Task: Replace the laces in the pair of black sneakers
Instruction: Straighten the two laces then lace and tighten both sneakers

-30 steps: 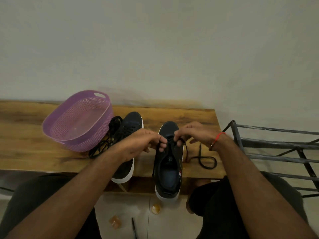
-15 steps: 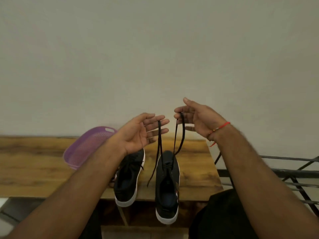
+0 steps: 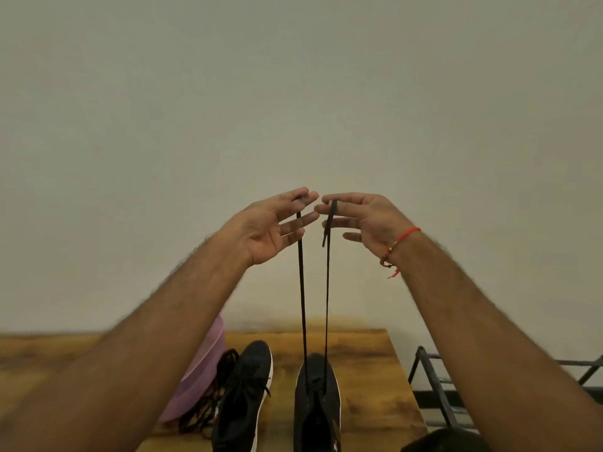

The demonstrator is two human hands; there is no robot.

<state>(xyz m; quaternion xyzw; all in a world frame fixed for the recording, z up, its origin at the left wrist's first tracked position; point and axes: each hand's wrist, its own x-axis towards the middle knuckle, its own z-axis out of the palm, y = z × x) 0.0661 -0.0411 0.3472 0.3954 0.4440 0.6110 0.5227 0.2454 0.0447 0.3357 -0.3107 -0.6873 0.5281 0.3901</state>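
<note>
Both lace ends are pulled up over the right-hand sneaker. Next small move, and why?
Probably lower both hands and cross the ends for the next eyelets. The left hand and right hand each pinch one end of the lace, both strands taut and rising about level from the front of the right sneaker, so the lengths look evened. The left sneaker already looks laced.

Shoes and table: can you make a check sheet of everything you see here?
Surface: wooden bench, against a plain wall.
Job's things: right sneaker with black lace pulled up taut in two strands; left sneaker laced.
Clutter: purple basket; loose laces beside it.
Grippers: left hand and right hand each pinch a lace end.
Cables: nothing seen.
Surroundings: metal rack to the right.
</note>
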